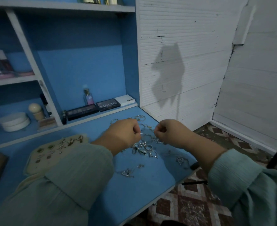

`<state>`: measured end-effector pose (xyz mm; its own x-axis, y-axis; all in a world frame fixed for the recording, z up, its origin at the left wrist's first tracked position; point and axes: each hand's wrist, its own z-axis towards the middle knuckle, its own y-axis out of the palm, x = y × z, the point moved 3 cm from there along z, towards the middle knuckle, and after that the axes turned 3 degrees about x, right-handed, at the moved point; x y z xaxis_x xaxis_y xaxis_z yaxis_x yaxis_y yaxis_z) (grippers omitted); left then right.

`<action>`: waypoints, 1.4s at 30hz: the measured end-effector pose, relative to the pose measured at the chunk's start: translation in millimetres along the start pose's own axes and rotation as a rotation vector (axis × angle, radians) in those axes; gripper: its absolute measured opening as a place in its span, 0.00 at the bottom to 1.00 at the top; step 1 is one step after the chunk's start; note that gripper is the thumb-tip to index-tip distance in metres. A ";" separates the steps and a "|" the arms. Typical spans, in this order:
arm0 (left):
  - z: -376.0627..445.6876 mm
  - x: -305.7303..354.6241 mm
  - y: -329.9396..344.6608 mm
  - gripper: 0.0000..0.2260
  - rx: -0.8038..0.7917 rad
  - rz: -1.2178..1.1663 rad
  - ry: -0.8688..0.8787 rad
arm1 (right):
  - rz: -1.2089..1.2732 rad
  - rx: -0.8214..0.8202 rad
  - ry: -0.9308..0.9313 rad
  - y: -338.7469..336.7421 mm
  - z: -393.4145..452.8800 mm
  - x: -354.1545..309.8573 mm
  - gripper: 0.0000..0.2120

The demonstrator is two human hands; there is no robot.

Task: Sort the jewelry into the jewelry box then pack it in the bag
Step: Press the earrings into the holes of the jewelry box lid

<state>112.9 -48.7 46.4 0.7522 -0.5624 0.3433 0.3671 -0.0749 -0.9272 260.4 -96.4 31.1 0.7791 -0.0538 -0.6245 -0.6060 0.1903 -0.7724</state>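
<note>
We are still sorting: left hand [124, 135] and right hand [170, 132] each pinch a thin chain [146, 133] above the jewelry pile [142, 148]. Next we judge it needs untangling gently.

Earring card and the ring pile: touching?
Apart. Head view shows bare blue desk between the earring card and the ring pile; the left sleeve overlaps the card's right edge.
</note>
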 end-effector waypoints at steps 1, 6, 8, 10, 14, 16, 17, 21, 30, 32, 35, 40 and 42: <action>-2.7 -6.9 -4.0 0.03 0.014 -0.048 -0.027 | 0.060 -0.002 0.002 2.0 1.0 -7.6 0.07; -19.1 -42.9 -20.2 0.09 0.116 -0.208 -0.141 | 0.269 -0.024 0.010 19.9 7.5 -39.6 0.04; -28.7 -57.1 -26.4 0.09 0.158 -0.274 -0.164 | 0.301 -0.033 0.011 28.9 11.1 -51.8 0.06; -40.5 -72.2 -33.1 0.09 0.211 -0.333 -0.200 | 0.311 -0.035 -0.001 39.3 15.2 -64.2 0.08; -65.3 -103.2 -47.2 0.07 0.282 -0.340 -0.247 | 0.414 -0.057 -0.028 64.2 23.5 -88.8 0.10; -76.4 -118.7 -52.1 0.06 0.298 -0.345 -0.280 | 0.410 -0.083 -0.032 78.3 29.5 -98.4 0.11; -81.3 -126.1 -54.5 0.06 0.311 -0.346 -0.298 | 0.402 -0.095 -0.032 85.5 32.7 -102.5 0.11; -97.5 -153.8 -60.9 0.09 0.308 -0.338 -0.364 | 0.397 -0.132 -0.027 113.1 44.7 -117.2 0.13; -106.8 -191.4 -57.2 0.04 0.261 -0.309 -0.442 | 0.189 -0.182 -0.082 147.1 63.2 -142.0 0.11; -106.1 -193.3 -56.3 0.06 0.271 -0.300 -0.425 | 0.133 -0.161 -0.076 147.5 68.2 -145.1 0.08; -105.9 -194.2 -56.6 0.04 0.293 -0.307 -0.396 | 0.113 -0.188 -0.046 152.1 73.9 -147.7 0.08; -104.6 -195.5 -51.8 0.05 0.307 -0.313 -0.395 | 0.131 -0.238 -0.020 155.9 72.9 -149.8 0.06; -104.0 -194.9 -49.1 0.04 0.313 -0.341 -0.409 | 0.164 -0.233 -0.027 154.4 71.1 -149.5 0.07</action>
<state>-108.6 -21.0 9.4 0.6902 -0.1835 0.7000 0.7206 0.0851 -0.6881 61.7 10.7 13.4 0.6697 -0.0145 -0.7425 -0.7424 -0.0358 -0.6690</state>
